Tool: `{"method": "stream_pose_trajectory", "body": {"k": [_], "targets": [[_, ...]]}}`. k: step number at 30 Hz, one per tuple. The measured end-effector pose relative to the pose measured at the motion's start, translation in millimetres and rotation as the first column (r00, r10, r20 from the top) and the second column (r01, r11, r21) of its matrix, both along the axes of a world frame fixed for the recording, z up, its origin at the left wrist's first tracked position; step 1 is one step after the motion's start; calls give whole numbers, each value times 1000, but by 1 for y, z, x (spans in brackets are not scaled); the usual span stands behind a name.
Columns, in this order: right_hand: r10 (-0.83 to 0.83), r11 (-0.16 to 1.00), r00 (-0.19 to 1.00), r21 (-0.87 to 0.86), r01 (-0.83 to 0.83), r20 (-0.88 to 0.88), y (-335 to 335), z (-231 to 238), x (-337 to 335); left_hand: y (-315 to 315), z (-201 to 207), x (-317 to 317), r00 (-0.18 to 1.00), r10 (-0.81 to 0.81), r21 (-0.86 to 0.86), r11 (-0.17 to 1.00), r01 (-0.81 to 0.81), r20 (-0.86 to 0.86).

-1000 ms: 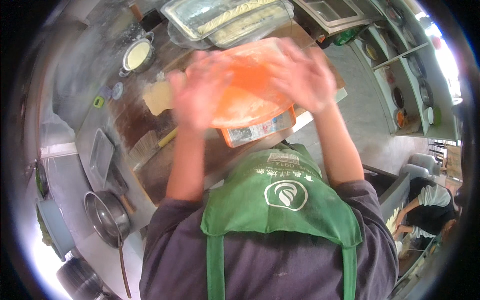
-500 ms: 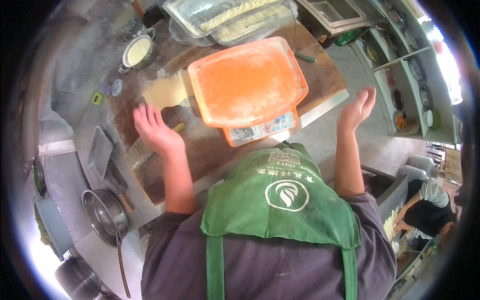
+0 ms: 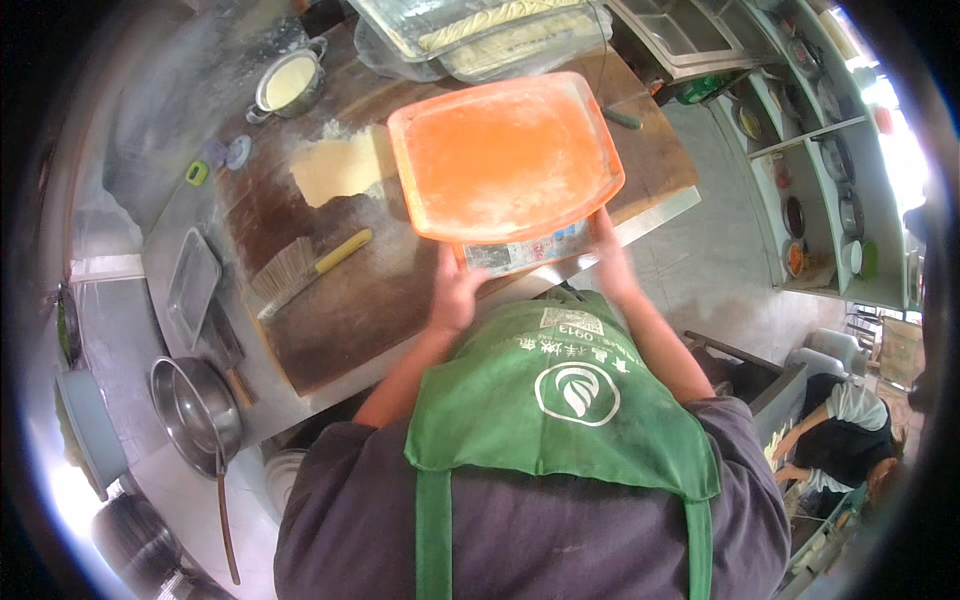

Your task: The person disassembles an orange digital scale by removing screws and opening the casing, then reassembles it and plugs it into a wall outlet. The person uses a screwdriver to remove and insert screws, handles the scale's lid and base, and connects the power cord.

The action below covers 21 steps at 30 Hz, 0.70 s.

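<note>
A kitchen scale stands near the front edge of the wooden board, with a wide orange pan (image 3: 510, 150) dusted with flour on top. Its orange base (image 3: 528, 250) carries a display panel at the near side. My left hand (image 3: 458, 292) grips the base's left side, thumb at the front and other fingers partly hidden. On the right side, my right hand (image 3: 611, 258) closes round the base, slightly blurred, its fingertips under the pan's edge. Left of the scale lie a patch of flour (image 3: 340, 170) and a brush (image 3: 285, 275) with a yellow handle (image 3: 343, 251).
Clear trays of dough strips (image 3: 500, 40) stand at the back. A pot (image 3: 290, 82) with pale contents sits at the back left. A metal tray (image 3: 192, 285), a cleaver (image 3: 228, 345) and a steel pan (image 3: 196, 415) line the left. Another person (image 3: 845, 430) works at the far right.
Both hands have come inward from beside the table, where they were raised and open, onto the two sides of the scale base. The brush is now uncovered.
</note>
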State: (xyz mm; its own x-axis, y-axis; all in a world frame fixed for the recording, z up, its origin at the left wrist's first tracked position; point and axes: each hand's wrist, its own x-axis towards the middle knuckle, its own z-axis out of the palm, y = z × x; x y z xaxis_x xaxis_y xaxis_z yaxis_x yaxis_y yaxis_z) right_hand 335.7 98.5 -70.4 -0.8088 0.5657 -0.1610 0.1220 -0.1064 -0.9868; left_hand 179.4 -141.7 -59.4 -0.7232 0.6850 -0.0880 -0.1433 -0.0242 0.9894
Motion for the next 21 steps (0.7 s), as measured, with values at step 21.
{"method": "stream_pose_trajectory", "body": {"k": [21], "targets": [[105,964,979,-260,-57,174,88,-18,-40,10,-35,0,941,167,-94,985,-145,293]]}}
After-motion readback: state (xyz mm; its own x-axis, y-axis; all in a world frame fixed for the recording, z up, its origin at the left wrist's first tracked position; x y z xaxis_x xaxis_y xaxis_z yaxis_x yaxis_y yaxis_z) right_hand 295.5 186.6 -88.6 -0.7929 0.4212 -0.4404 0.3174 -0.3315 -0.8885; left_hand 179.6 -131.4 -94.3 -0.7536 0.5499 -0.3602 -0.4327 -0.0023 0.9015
